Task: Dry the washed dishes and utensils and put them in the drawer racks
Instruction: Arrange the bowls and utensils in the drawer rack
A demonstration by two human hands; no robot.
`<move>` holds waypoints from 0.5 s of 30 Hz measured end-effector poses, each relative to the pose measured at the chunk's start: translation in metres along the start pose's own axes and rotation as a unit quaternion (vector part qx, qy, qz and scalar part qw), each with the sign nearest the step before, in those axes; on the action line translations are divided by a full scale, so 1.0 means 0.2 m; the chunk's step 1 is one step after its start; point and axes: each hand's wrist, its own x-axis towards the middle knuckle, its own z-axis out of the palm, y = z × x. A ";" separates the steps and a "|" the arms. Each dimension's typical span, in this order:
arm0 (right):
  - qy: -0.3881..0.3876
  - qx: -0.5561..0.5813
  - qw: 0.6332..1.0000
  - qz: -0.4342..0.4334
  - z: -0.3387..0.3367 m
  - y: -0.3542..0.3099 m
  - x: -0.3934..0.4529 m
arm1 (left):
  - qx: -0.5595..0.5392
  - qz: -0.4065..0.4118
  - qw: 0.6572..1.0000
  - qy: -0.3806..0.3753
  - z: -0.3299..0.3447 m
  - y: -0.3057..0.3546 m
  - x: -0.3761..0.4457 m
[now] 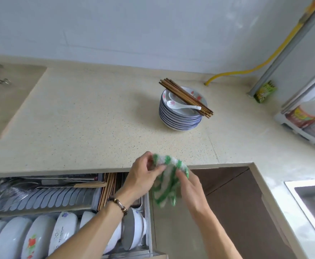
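**Cloth held over the counter's front edge**

While both hands work above the counter (pixel 97 113) lip, the left hand (pixel 143 172) and right hand (pixel 188 186) each grip the green-and-white cloth (pixel 168 182). Stacked plates (pixel 181 116), bearing chopsticks (pixel 186 98) and a spoon (pixel 182 106), stand well apart on bare countertop. The open drawer rack (pixel 147 221) lies below left.

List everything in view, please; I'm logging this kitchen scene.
Blue-rimmed white ceramic plates: one stack, white and blue, countertop.
Brown wooden chopsticks: one bundle, across the stack.
White ceramic soup spoons: two, top plate.
White ceramic bowls: several, lower drawer rack.
Yellow hose: one, along the wall.
Steel sink: one, right edge.
Green-and-white checked cloth: one, held over the open drawer.
Left hand: grip on cloth, beaded bracelet.
Right hand: grip on cloth.
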 end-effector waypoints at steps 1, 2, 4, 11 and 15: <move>0.013 0.002 1.000 -0.018 -0.05 -0.04 0.00 | 0.021 0.012 1.000 -0.013 -0.01 0.07 0.02; 0.027 0.007 0.999 -0.035 -0.10 -0.09 0.01 | 0.034 0.025 0.999 -0.029 -0.02 0.14 0.03; 0.041 0.012 0.997 -0.057 -0.19 -0.15 0.02 | 0.005 0.035 0.998 -0.055 -0.02 0.25 0.06; -0.018 0.088 0.995 -0.051 -0.49 -0.31 0.17 | -0.092 0.026 0.992 -0.077 0.13 0.61 0.34; 0.040 0.114 0.993 -0.014 -0.64 -0.38 0.36 | -0.022 0.036 0.998 -0.056 0.26 0.74 0.57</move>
